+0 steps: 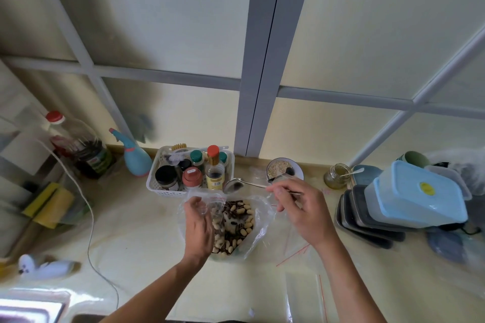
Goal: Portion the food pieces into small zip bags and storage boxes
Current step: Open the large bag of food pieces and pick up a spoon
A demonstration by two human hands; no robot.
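A large clear plastic bag (258,231) lies open on the counter, full of pale peanut-like pieces and dark strips (236,225). Above its left side my left hand (198,225) pinches the mouth of a small zip bag (212,200) with a red seal line. In my right hand (301,207) is the handle of a metal spoon (233,185), whose bowl hangs just above the small bag. Several flat zip bags (301,252) lie on the counter to the right. Stacked storage boxes (417,196) with a light blue lid stand at far right.
A white basket (154,181) of condiment bottles stands just behind the bags. Behind my right hand are a bowl of crumbs (284,168) and a small glass jar (337,177). Left are a blue spray bottle (136,158), an oil bottle (81,147) and a white cord (90,220).
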